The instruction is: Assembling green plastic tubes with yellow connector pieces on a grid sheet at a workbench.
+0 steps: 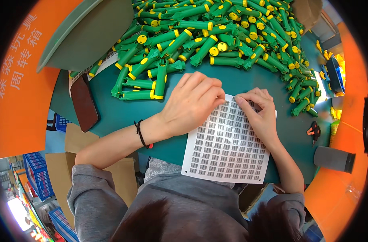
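A white sheet [228, 155] printed with rows of small grey rectangular labels slants over the near edge of the green table. At its upper right edge my right hand [260, 115] grips it between thumb and fingers. My left hand [197, 101] bends over the sheet's upper left part, thumb and fingertips pinched together. Whatever is between those fingertips is too small to make out. Beyond both hands lies a large heap of green plastic tubes [200, 52] with yellow ends. One green tube [161, 82] lies near my left hand, apart from it.
A dark phone [85, 105] lies at the left, below a grey-green tub [91, 36]. To the right are a small black-and-orange tool [314, 131] and a grey cylinder [333, 159]. Orange panels [18, 109] flank the table. An open cardboard box [59, 173] stands lower left.
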A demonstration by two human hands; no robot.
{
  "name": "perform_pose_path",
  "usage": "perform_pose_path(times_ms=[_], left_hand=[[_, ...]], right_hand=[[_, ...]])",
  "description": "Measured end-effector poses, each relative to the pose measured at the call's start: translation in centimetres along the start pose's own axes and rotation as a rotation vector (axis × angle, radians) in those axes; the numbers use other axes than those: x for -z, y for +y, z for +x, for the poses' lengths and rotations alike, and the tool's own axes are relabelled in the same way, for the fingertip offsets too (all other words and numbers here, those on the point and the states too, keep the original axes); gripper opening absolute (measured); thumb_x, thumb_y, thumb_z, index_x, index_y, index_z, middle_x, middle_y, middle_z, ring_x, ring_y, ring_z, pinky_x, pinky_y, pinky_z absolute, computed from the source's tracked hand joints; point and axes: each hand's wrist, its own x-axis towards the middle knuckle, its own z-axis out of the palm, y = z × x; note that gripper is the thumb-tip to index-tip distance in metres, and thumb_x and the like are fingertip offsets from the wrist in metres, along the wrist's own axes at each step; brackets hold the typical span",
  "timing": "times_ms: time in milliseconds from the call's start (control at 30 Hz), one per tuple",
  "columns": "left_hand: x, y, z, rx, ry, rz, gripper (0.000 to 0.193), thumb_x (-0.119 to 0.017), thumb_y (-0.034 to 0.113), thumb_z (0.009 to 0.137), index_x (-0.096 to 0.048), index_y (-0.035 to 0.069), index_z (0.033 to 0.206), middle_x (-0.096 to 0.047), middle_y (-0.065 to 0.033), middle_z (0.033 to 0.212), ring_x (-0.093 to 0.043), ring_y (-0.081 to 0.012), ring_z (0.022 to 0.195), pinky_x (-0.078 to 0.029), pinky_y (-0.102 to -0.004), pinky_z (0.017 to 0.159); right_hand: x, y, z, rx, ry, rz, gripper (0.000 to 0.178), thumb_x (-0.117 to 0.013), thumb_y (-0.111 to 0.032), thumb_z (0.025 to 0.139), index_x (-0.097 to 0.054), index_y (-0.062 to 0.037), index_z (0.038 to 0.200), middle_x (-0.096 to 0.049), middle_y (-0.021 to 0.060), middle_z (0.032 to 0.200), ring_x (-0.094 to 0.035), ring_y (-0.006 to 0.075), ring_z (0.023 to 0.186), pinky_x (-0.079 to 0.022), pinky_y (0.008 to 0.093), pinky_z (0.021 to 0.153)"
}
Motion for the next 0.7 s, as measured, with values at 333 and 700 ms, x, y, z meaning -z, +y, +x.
perform_pose_path(times_ms=[333, 700], left_hand=[[0.2, 0.5, 0.7, 0.211, 0.026, -0.302, 0.016, -0.071, 0.005, 0.084, -0.059, 0.006, 0.095, -0.062, -0.0066, 0.100, -0.056, -0.0271, 0.085, -0.045, -0.0357, 0.075], [2.6, 1.0, 2.1, 0.306, 0.257, -0.478, 0.013, -0.073, 0.004, 0.084, -0.064, 0.005, 0.093, -0.067, -0.0085, 0.100, -0.061, -0.0231, 0.092, -0.045, -0.0334, 0.083]], right_hand=[[4.4, 4.6, 8.8, 0.434, 0.165, -0.555, 0.046, -0.071, -0.001, 0.078, -0.061, -0.0121, 0.122, -0.053, 0.0078, 0.132, -0.048, 0.0329, 0.122, -0.040, 0.0416, 0.102], [5.2, -2.3, 0.3, -0.283, -0.195, 0.306, 0.033, -0.065, 0.001, 0.091, -0.059, 0.0013, 0.124, -0.061, 0.0118, 0.121, -0.061, 0.0150, 0.106, -0.051, 0.0297, 0.088]])
